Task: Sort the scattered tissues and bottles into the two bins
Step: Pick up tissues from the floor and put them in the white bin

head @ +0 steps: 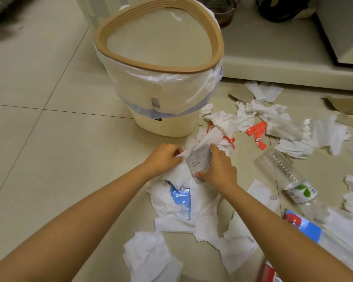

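Note:
A cream bin with a tan rim and a clear liner stands on the floor ahead of me. White tissues lie scattered in front of it and to the right. My left hand pinches a white tissue at the near side of the bin. My right hand grips a grey printed wrapper beside it. A clear bottle with a green leaf label lies on the floor to the right. Another clear bottle with a blue label lies at the lower right.
Red and white label scraps lie among tissues at the right. A blue plastic piece shows under the tissues near my hands. Cardboard pieces lie by a low white platform. Bare tile floor lies to the left.

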`<action>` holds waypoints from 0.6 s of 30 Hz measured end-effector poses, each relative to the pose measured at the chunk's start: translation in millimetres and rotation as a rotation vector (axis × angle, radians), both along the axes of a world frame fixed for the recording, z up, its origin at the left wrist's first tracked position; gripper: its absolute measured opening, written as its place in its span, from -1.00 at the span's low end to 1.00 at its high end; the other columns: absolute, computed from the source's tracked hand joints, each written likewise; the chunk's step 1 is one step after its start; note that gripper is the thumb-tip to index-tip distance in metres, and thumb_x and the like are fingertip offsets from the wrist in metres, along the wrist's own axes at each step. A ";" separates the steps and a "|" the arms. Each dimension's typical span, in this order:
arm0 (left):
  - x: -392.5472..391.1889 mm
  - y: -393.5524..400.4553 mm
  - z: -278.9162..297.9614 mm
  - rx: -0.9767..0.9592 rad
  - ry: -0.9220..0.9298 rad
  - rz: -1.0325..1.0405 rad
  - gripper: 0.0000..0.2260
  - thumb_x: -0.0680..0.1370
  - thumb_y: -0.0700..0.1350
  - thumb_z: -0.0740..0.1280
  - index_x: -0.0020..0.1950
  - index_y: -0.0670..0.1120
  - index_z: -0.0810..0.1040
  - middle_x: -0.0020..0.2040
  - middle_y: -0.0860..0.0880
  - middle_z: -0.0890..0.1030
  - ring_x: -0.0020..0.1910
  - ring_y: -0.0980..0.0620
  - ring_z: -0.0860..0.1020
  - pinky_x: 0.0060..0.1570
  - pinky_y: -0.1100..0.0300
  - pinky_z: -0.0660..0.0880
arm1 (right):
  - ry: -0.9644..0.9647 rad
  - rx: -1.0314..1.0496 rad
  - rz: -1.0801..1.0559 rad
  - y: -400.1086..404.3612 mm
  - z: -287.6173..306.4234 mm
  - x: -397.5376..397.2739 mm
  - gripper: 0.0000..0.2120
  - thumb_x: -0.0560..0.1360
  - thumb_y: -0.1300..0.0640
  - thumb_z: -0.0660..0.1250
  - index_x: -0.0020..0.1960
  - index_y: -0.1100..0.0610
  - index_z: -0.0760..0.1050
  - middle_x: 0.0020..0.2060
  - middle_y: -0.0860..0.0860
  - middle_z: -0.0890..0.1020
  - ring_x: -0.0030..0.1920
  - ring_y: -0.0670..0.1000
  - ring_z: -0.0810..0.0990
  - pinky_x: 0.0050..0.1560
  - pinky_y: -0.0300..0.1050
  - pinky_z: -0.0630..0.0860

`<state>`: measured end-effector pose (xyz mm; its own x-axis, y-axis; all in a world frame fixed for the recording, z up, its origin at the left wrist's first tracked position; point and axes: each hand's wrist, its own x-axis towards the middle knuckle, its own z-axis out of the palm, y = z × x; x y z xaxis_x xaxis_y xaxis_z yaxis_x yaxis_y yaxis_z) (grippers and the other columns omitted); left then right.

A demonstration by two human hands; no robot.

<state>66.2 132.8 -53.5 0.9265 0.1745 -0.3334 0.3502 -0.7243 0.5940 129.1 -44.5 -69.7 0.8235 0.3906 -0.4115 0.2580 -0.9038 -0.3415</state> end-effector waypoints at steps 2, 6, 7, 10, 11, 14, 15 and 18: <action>-2.1 7.8 4.6 0.055 -0.017 0.020 -0.84 0.53 -0.18 0.29 0.06 -0.15 0.60 -0.01 -0.10 0.65 -0.04 -0.10 0.57 -0.10 0.07 0.50 | -0.030 -0.037 0.038 4.0 -1.2 3.6 0.05 0.28 -0.13 0.52 0.52 -0.01 -0.09 0.49 0.06 0.13 0.41 0.18 0.22 0.24 0.20 0.34; -6.0 26.6 13.5 0.110 -0.096 0.103 -0.86 0.53 -0.20 0.27 0.04 -0.19 0.57 0.02 -0.09 0.65 -0.01 -0.12 0.57 -0.15 0.11 0.44 | 0.008 -0.105 0.139 9.0 -4.4 8.8 -0.04 0.33 -0.09 0.50 0.52 -0.05 -0.03 0.48 0.04 0.15 0.40 0.17 0.23 0.22 0.17 0.37; -7.0 29.5 15.9 0.109 -0.112 0.129 -0.85 0.53 -0.20 0.27 0.06 -0.17 0.58 0.03 -0.08 0.65 -0.01 -0.10 0.57 -0.15 0.13 0.43 | 0.008 -0.102 0.144 9.9 -5.1 9.2 -0.08 0.33 -0.08 0.50 0.51 -0.03 0.04 0.44 0.05 0.22 0.36 0.17 0.27 0.18 0.14 0.40; -9.6 33.2 20.7 0.110 -0.126 0.167 -0.81 0.54 -0.18 0.28 0.12 -0.15 0.59 0.03 -0.07 0.65 0.00 -0.07 0.57 -0.14 0.17 0.43 | 0.001 -0.062 0.130 12.5 -4.5 9.9 -0.26 0.32 -0.02 0.52 0.38 0.07 0.26 0.28 0.09 0.37 0.23 0.15 0.40 0.06 0.08 0.48; -10.6 33.3 21.5 0.113 -0.127 0.163 -0.81 0.54 -0.18 0.29 0.12 -0.15 0.59 0.03 -0.07 0.65 0.00 -0.07 0.57 -0.13 0.16 0.45 | 0.016 -0.038 0.102 13.3 -4.0 9.9 -0.31 0.33 0.01 0.53 0.35 0.10 0.29 0.24 0.10 0.40 0.19 0.15 0.44 0.03 0.06 0.49; -13.7 32.3 23.9 0.117 -0.135 0.149 -0.81 0.54 -0.18 0.29 0.11 -0.14 0.59 0.02 -0.07 0.66 -0.02 -0.07 0.59 -0.09 0.10 0.51 | 0.091 -0.003 0.015 13.6 -3.8 7.8 -0.32 0.32 0.09 0.54 0.31 0.16 0.26 0.12 0.12 0.52 0.10 0.15 0.53 -0.06 0.01 0.51; -14.5 32.4 24.3 0.113 -0.137 0.149 -0.81 0.53 -0.18 0.29 0.11 -0.14 0.59 0.02 -0.07 0.66 -0.01 -0.07 0.59 -0.07 0.07 0.52 | 0.101 -0.008 0.005 13.3 -2.9 6.8 -0.32 0.32 0.10 0.54 0.29 0.17 0.25 0.09 0.13 0.54 0.07 0.16 0.55 -0.09 -0.02 0.50; -16.2 32.9 26.9 0.112 -0.125 0.140 -0.81 0.53 -0.18 0.29 0.11 -0.14 0.59 0.04 -0.06 0.66 -0.02 -0.06 0.59 -0.06 0.05 0.53 | 0.089 -0.038 0.021 12.0 0.8 6.8 -0.46 0.30 0.09 0.55 0.17 0.20 0.40 0.02 0.11 0.58 0.03 0.14 0.57 -0.15 -0.08 0.47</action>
<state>50.0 165.6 -26.6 0.9237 0.3337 -0.1883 0.3803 -0.7378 0.5577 135.9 -32.5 -68.9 0.7747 0.3900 -0.4977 0.2470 -0.9112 -0.3296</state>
